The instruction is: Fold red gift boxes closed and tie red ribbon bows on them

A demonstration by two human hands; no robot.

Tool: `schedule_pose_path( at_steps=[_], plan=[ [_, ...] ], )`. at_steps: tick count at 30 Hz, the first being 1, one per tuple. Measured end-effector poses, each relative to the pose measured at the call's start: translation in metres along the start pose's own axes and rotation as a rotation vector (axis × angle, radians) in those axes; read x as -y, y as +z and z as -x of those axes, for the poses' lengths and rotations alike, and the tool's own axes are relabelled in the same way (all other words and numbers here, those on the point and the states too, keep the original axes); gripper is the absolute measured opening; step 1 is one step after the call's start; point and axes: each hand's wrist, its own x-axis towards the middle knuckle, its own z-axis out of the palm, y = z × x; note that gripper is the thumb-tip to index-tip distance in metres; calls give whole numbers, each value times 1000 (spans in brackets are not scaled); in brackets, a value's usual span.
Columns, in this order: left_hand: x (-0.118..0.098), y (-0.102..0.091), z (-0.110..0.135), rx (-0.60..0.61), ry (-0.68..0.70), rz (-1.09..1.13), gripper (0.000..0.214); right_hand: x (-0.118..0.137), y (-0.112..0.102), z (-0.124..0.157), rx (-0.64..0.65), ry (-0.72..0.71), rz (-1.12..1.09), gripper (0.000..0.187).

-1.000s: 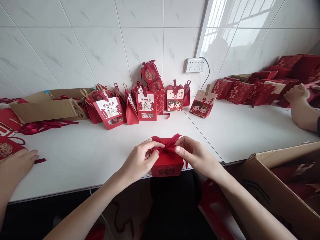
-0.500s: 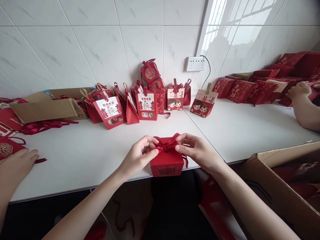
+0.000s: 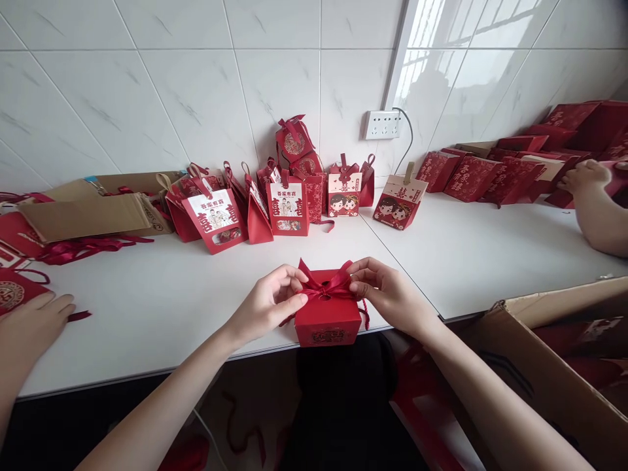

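A red gift box [image 3: 328, 319] with a dark printed emblem on its front stands at the table's near edge. Across its top lies a red satin ribbon [image 3: 324, 288] tied in a bow with a knot in the middle. My left hand [image 3: 279, 297] pinches the bow's left side between thumb and fingers. On the opposite side, my right hand [image 3: 385, 288] pinches the right loop the same way. Twisted red cords hang down at both sides of the box.
Finished red gift bags [image 3: 218, 219] line the wall. Red boxes [image 3: 473, 178] are stacked at the right, near a co-worker's hand [image 3: 586, 180]. Another person's hand [image 3: 46, 324] rests at the left. An open carton [image 3: 530, 366] stands at the lower right; ribbons [image 3: 93, 248] lie at the left.
Both my hands have drawn slightly apart, pulling the bow's sides outward. The knot shows more plainly and the left loop stands up more. The box has stayed in place.
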Motion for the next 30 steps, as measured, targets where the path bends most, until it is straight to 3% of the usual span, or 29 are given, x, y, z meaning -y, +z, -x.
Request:
schedule_pose_path(
  at_steps=[5, 9, 13, 15, 17, 20, 23, 27, 30],
  plan=[
    [4, -5, 0, -1, 66, -71, 10, -5, -5, -2, 7, -65, 75, 8],
    [5, -4, 1, -12, 89, -129, 8, -4, -9, 0, -33, -118, 167, 20],
    [2, 1, 2, 0, 157, -255, 13, 17, -5, -9, -119, -258, 463, 23],
    [1, 3, 3, -27, 235, -348, 15, 30, 1, -20, -29, -347, 616, 20],
    [2, 6, 4, -66, 323, -430, 16, 43, 8, -34, 153, -393, 700, 16],
    [4, 10, 5, -123, 432, -508, 16, 54, 16, -51, 431, -368, 743, 14],
    [6, 14, 7, -172, 502, -548, 16, 56, 20, -57, 547, -354, 756, 15],
    [6, 16, 7, -202, 512, -581, 17, 52, 21, -52, 422, -361, 752, 17],
    [6, 17, 5, -173, 497, -612, 29, 47, 20, -49, 311, -305, 758, 19]
  ],
)
